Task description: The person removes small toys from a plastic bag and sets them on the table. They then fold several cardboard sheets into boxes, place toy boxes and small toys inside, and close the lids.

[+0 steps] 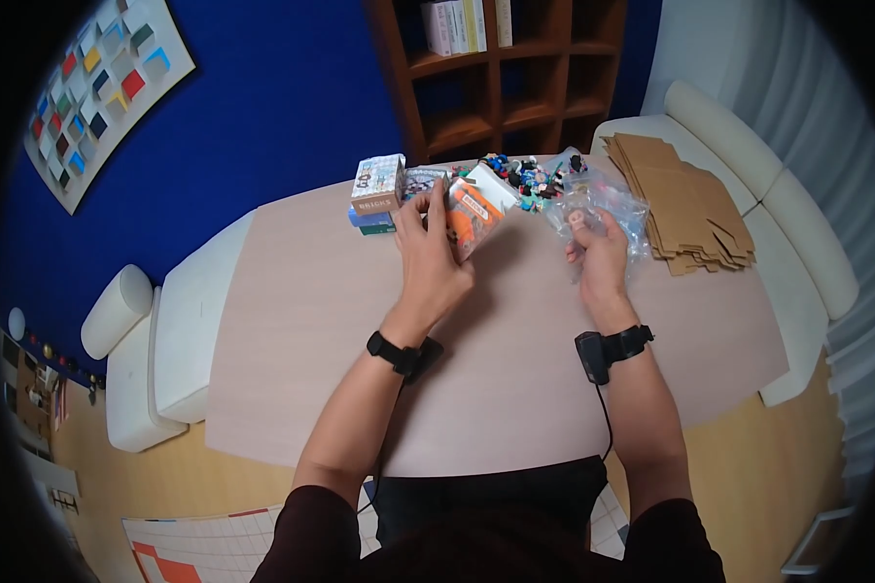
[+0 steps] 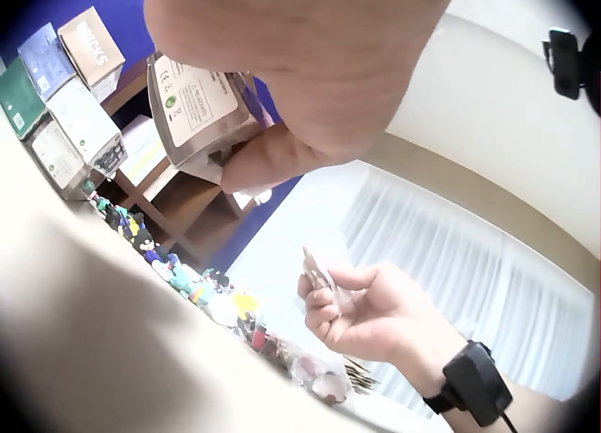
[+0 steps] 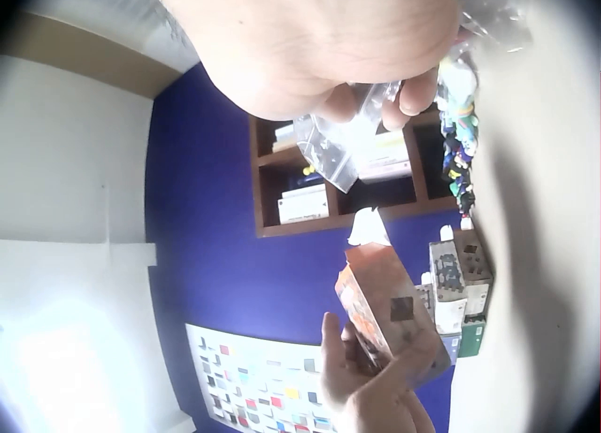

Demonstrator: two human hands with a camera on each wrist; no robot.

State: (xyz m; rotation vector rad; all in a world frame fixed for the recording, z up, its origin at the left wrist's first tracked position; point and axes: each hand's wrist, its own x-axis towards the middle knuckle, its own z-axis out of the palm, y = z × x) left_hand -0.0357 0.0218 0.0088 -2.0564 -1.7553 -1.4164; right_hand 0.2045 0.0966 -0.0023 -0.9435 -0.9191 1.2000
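My left hand grips a small orange "BRICKS" box above the table, thumb on one side and fingers on the other. One end of the box is open, with its white flap sticking up in the right wrist view. To the right, my right hand pinches a small clear plastic bag between thumb and fingers. A small pale figure shows at these fingers in the head view. The two hands are apart, both over the far half of the table.
Stacked small boxes stand at the table's back left. Several colourful toy figures lie along the back edge, with clear plastic bags to their right. Flattened brown cardboard is piled at the right. Behind stands a wooden shelf.
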